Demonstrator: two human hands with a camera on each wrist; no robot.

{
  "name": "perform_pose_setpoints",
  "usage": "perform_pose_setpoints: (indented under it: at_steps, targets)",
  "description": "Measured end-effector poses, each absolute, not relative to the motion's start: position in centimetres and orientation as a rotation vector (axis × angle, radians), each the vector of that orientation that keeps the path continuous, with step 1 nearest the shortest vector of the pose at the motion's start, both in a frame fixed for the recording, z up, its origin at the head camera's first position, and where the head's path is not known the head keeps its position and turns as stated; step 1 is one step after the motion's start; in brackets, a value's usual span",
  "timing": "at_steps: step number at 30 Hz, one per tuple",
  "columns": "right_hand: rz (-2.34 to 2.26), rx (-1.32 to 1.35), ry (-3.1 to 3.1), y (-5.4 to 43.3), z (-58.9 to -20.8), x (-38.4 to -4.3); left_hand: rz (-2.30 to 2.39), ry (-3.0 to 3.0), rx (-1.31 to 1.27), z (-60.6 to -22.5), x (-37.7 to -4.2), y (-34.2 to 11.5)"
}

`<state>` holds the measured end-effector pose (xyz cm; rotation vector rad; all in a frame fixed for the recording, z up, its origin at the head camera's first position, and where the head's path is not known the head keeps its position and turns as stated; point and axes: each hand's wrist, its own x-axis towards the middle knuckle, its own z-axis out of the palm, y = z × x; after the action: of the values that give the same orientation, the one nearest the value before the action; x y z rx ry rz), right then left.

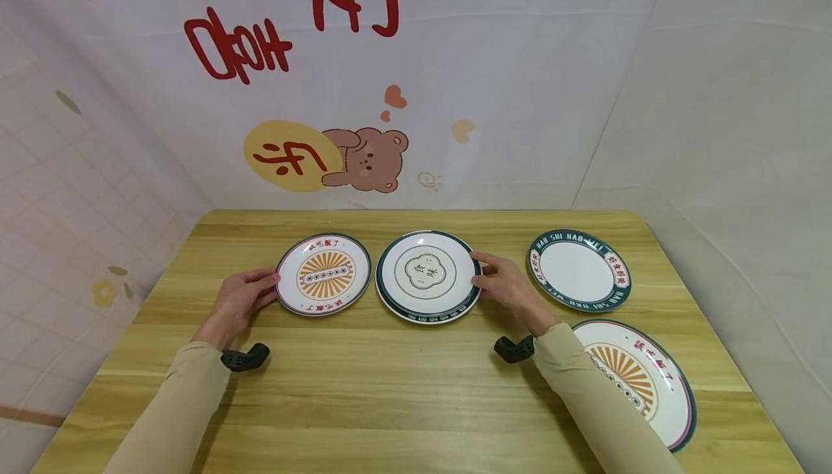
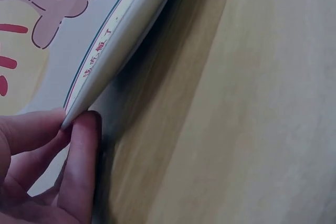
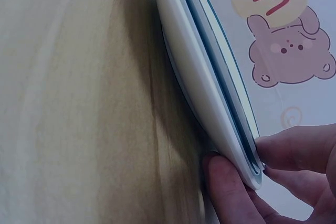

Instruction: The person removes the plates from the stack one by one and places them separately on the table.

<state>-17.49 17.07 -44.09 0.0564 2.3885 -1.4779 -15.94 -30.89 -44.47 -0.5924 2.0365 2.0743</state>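
Hands [image 1: 242, 299] [image 1: 507, 286] pinch left plate [image 1: 323, 274], stacked plates [image 1: 429, 277]; right sleeve [image 1: 585, 391] overlaps near-right plate [image 1: 646, 380].

The left plate [image 1: 325, 274] and the middle plates [image 1: 455, 279] look hard and smooth, glossy on top, ceramic or plastic; which of the two cannot be told. The far right plate [image 1: 578, 270] and near right plate [image 1: 669, 387] share that shine. The counter [image 1: 390, 402] has a smooth wood-grain surface with a soft sheen. The wall covering [image 1: 520, 62] looks like lightly creased sheeting. Both sleeves [image 1: 178, 398] are matt cloth, the wrist pieces [image 1: 245, 358] dark plastic.
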Motion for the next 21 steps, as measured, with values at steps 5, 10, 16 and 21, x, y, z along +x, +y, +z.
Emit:
perform_pose_setpoints:
  at_steps: [5, 10, 16, 21]
  targets:
    - [-1.486, 0.065, 2.380, 17.1, -44.2, -17.5, 1.993, 2.124, -0.559, -44.3, -16.0, -30.9]
    - [-1.495, 0.063, 2.369, 17.1, -44.3, -17.5, 1.997, 2.132, -0.543, -44.1, -15.8, -31.1]
    - [-1.496, 0.056, 2.369, 17.1, -44.0, -17.4, 2.005, 2.186, -0.505, -43.5, -15.0, -31.1]
    - [-1.506, 0.042, 2.377, 17.1, -43.9, -17.3, 1.788, 2.592, -0.470, -42.5, -14.1, -29.5]
